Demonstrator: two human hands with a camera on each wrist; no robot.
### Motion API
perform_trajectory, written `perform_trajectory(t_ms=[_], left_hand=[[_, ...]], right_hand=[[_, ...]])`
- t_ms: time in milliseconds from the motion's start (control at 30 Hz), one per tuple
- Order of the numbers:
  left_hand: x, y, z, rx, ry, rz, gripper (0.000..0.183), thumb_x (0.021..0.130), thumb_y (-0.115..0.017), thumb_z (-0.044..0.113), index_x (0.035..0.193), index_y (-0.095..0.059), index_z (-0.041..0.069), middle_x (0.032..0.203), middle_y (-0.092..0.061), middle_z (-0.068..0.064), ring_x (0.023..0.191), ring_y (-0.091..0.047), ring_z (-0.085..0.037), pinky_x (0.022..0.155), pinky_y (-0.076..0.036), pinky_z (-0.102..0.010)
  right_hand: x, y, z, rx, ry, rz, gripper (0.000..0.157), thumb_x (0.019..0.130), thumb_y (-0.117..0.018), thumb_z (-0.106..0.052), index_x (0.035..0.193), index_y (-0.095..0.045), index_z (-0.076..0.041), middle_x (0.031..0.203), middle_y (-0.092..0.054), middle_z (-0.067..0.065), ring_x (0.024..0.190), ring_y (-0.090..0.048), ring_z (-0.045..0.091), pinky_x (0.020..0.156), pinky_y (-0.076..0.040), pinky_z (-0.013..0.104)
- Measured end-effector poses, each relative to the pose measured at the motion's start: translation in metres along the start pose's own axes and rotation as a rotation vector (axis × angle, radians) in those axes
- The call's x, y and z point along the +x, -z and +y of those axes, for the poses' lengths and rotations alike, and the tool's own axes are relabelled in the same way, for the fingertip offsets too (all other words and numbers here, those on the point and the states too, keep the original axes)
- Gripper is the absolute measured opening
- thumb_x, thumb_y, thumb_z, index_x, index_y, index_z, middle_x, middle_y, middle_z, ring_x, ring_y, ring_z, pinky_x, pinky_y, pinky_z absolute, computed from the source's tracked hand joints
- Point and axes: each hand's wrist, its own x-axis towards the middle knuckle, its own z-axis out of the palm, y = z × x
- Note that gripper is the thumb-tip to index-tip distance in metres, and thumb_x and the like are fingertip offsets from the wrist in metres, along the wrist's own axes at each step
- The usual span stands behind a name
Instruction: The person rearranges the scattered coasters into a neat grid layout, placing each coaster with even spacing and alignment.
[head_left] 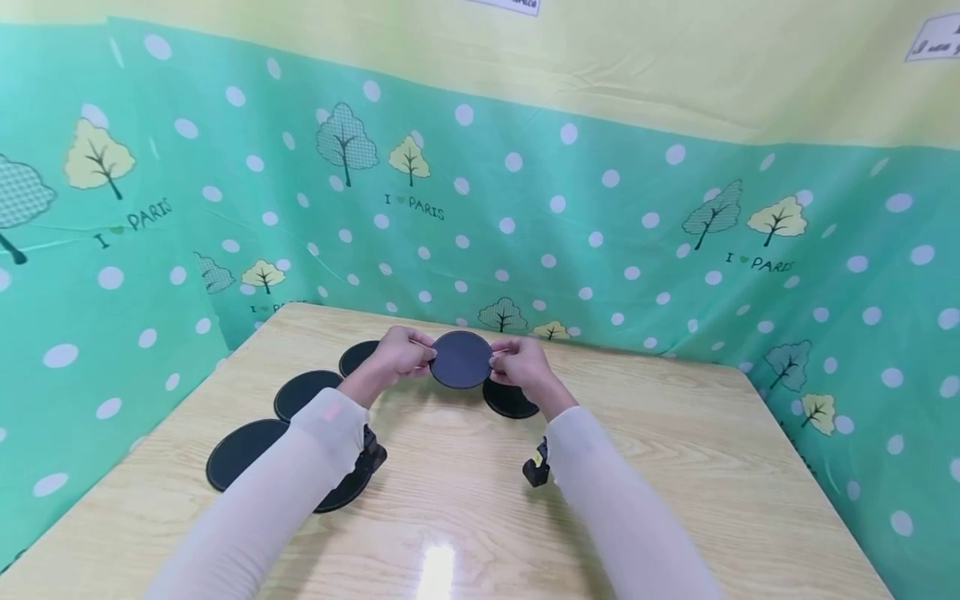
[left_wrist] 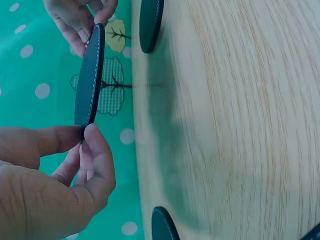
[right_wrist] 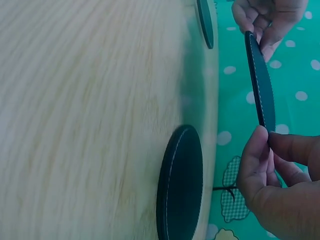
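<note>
On our left, a dotted curtain (head_left: 45, 417) flanked the table (head_left: 465, 475), where four black coasters (head_left: 303, 395) lay partly covered by our left sleeve (head_left: 300, 467) and left hand (head_left: 403, 352). Its fingers (left_wrist: 102, 162) pinched one edge of a raised coaster (head_left: 461, 360) above the table's far part; our right hand (head_left: 521, 365) pinched the opposite edge, hiding part of another coaster (head_left: 512, 402).

White glare on the tabletop (head_left: 450, 475)
</note>
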Motion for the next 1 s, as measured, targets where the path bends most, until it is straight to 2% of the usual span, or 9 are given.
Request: perform_trajectory(t_ms=[267,500,800,1000], left_hand=[[-0.004,-0.016,0.007,-0.031,-0.040,-0.010,0.018,0.098,-0.062,-0.004,0.116,-0.060,-0.005,0.102,-0.064,-0.013,0.072,-0.062,-0.015,0.070,-0.061,-0.028],[-0.006,-0.028,0.012,-0.043,-0.053,-0.011,0.019,0.097,-0.065,-0.002,0.116,-0.061,-0.004,0.099,-0.063,-0.013,0.080,-0.063,-0.018,0.074,-0.062,-0.031],[-0.005,-0.049,0.013,-0.065,-0.077,-0.029,0.021,0.097,-0.064,-0.004,0.117,-0.061,-0.006,0.095,-0.063,-0.014,0.072,-0.063,-0.017,0.069,-0.062,-0.029],[-0.003,-0.066,0.015,-0.086,-0.081,-0.033,0.022,0.095,-0.065,-0.006,0.117,-0.062,-0.006,0.095,-0.063,-0.014,0.071,-0.064,-0.017,0.066,-0.061,-0.027]], right_hand=[[-0.004,0.019,-0.003,-0.022,0.010,0.014,0.025,0.098,-0.062,0.006,0.123,-0.066,0.001,0.105,-0.065,0.014,0.086,-0.065,0.022,0.074,-0.062,0.029],[-0.010,0.036,-0.007,-0.022,0.021,0.000,0.026,0.098,-0.061,0.008,0.123,-0.066,0.003,0.106,-0.064,0.015,0.086,-0.066,0.020,0.076,-0.062,0.029],[-0.019,0.055,-0.006,-0.072,0.047,0.006,0.028,0.100,-0.059,0.007,0.127,-0.062,0.006,0.107,-0.063,0.016,0.089,-0.066,0.021,0.078,-0.062,0.030],[-0.021,0.070,-0.002,-0.063,0.040,0.028,0.032,0.098,-0.060,0.011,0.129,-0.061,0.005,0.108,-0.061,0.017,0.088,-0.063,0.020,0.080,-0.062,0.033]])
